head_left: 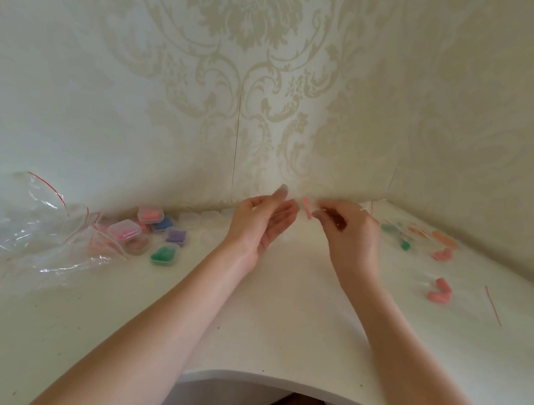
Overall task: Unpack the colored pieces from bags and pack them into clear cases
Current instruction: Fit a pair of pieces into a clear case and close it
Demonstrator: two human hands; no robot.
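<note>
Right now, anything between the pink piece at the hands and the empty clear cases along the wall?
Nothing visible. The pink piece hangs between the left hand and right hand. The empty clear cases sit just left, behind the left hand, which partly hides that row.

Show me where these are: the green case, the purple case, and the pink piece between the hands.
green case (163, 254): head view, on its green filling.
purple case (176, 236): head view, on its top.
pink piece (306, 206): head view, on its middle.

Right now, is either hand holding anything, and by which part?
The right hand seems to pinch a blurred small bag at one end, a pink piece sticking out. The left hand is open, holding nothing.
</note>
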